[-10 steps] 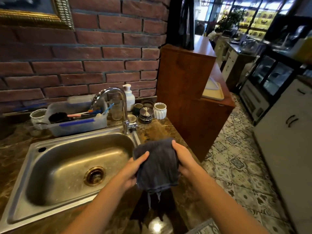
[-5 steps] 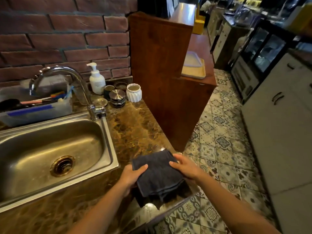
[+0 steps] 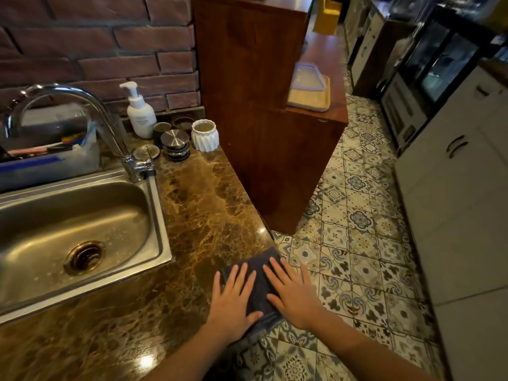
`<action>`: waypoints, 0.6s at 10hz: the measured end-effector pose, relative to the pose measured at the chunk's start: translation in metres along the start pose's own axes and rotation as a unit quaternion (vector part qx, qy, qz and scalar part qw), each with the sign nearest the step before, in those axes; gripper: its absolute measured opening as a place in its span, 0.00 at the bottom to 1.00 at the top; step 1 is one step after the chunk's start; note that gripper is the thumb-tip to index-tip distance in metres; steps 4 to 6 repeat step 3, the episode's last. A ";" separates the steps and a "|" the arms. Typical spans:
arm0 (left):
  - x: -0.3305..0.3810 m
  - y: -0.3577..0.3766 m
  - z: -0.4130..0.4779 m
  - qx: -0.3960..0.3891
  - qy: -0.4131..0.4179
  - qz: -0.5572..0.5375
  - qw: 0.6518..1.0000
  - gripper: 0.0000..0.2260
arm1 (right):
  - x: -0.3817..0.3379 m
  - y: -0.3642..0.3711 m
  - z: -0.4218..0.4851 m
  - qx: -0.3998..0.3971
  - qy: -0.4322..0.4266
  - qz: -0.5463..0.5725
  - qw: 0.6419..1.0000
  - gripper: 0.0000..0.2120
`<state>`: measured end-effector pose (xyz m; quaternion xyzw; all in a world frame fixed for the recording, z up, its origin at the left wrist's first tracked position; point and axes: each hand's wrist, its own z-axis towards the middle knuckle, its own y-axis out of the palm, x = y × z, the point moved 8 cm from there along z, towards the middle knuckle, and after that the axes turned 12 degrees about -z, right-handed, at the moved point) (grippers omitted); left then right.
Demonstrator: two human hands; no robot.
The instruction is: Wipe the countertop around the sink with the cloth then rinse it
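Both hands are down flat on the dark cloth (image 3: pixel 257 285), low and just right of centre in the frame, right at the near corner of the brown marble countertop (image 3: pixel 203 215)! The left hand (image 3: pixel 232 301) presses the cloth's left half, fingers straight and slightly spread. The right hand (image 3: pixel 292 296) covers the right half, fingers splayed wider, the outer ones reaching past the counter edge above the tiled floor (image 3: pixel 357 243). The palms hide most of the cloth; only a middle strip and its edges show. At left is the steel sink (image 3: pixel 160 215), cut off by the frame, with the faucet (image 3: pixel 110 125) arching over it. The plastic bin (image 3: pixel 55 163) at far left is blurred, its contents hard to make out.
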<state>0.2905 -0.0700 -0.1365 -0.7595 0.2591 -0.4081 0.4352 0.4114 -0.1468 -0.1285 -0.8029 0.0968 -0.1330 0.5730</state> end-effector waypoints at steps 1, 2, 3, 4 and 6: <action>-0.006 0.019 0.000 -0.052 -0.032 0.007 0.998 0.39 | 0.006 0.013 0.004 -0.021 -0.038 0.005 0.999 0.30; -0.006 0.010 0.000 -0.060 -0.038 0.006 0.997 0.49 | 0.009 0.014 0.004 0.016 -0.023 -0.018 0.999 0.31; 0.001 -0.005 0.001 -0.080 -0.039 -0.029 0.996 0.50 | 0.012 0.008 0.008 0.060 0.021 -0.031 0.997 0.32; 0.001 -0.005 0.001 -0.080 -0.039 -0.029 0.996 0.50 | 0.012 0.008 0.008 0.060 0.021 -0.031 0.997 0.32; 0.001 -0.005 0.001 -0.080 -0.039 -0.029 0.996 0.50 | 0.012 0.008 0.008 0.060 0.021 -0.031 0.997 0.32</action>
